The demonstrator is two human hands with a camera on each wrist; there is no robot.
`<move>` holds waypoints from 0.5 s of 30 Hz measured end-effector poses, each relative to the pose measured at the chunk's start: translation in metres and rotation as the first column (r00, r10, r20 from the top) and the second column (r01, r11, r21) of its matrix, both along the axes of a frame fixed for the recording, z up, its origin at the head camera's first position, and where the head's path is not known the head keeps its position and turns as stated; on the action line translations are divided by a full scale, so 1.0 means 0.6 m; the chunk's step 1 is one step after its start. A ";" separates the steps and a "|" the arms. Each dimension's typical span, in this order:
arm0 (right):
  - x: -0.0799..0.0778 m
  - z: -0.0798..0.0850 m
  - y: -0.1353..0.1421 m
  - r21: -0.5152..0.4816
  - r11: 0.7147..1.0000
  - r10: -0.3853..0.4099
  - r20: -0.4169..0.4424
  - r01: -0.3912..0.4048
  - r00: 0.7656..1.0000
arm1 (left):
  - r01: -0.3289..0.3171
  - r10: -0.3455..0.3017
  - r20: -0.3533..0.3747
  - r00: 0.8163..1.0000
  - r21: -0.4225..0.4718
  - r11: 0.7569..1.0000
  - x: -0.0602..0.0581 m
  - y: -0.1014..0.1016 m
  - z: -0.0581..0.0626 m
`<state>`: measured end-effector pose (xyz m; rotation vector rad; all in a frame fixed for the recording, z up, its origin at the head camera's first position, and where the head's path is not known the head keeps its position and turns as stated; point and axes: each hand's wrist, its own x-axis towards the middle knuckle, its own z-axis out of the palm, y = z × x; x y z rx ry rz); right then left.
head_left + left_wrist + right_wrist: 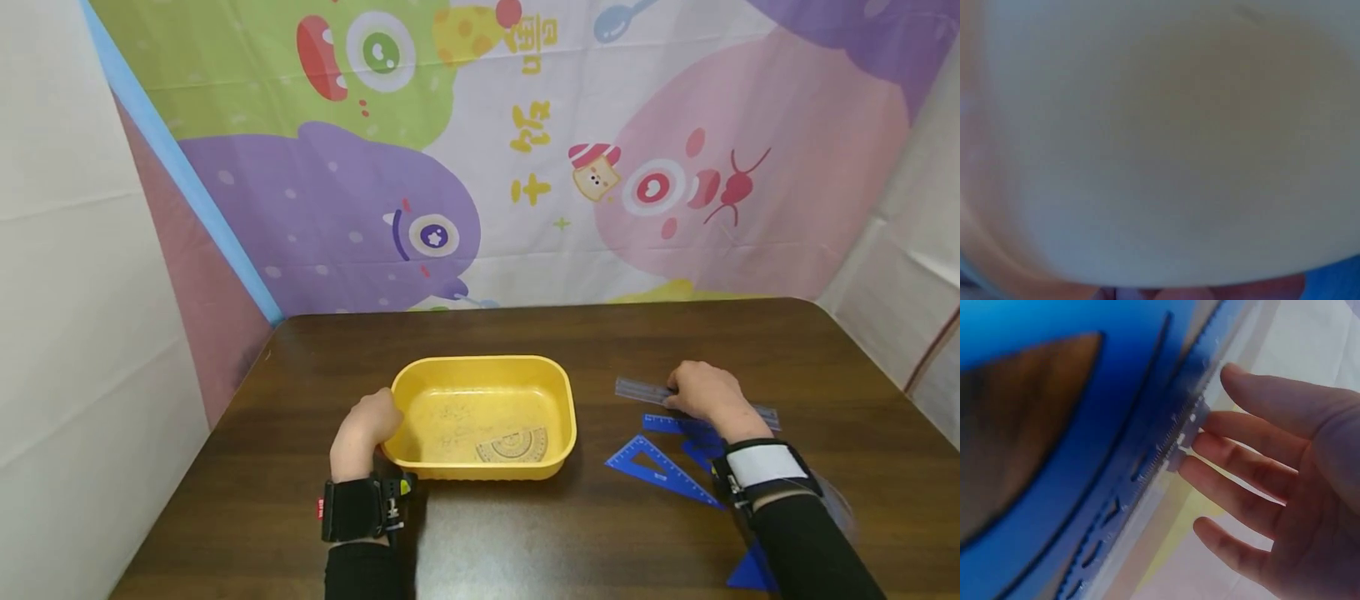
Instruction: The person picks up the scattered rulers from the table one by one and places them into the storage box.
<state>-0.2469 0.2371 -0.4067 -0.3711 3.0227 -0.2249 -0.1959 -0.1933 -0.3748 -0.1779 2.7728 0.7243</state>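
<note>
My left hand [365, 425] grips the left rim of a shallow yellow plastic basin [487, 471]. A clear protractor [513, 446] lies on its floor. In the left wrist view the basin's pale wall [1166, 156] fills nearly everything, with fingers at the bottom edge. My right hand [708, 392] reaches over a clear ruler [637, 390] lying on the table. In the right wrist view, the fingertips [1200, 440] touch its edge, while the thumb stands apart from the fingers. A blue piece with markings [1091, 469] looms close to that camera.
A blue straight-edged piece [663, 423] and a blue set square [678, 481] lie nearer me than the clear ruler. Another blue piece [752, 571] sits partly under the right forearm, beside a clear curved piece [836, 508]. A patterned cloth [525, 208] hangs behind the brown table [487, 542].
</note>
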 end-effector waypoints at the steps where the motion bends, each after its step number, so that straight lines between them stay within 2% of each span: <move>1: -0.001 0.001 0.000 0.000 1.000 0.002 0.010 -0.002 1.000 | -0.001 0.001 0.001 1.000 0.002 1.000 0.000 0.000 0.000; 9: -0.007 0.005 0.000 0.021 1.000 -0.001 0.001 0.001 1.000 | -0.007 0.007 -0.002 1.000 0.009 1.000 -0.002 0.003 0.003; 15: -0.013 0.006 -0.003 0.058 0.998 0.028 -0.033 -0.026 0.999 | -0.014 0.014 0.010 1.000 0.014 1.000 -0.003 0.004 0.005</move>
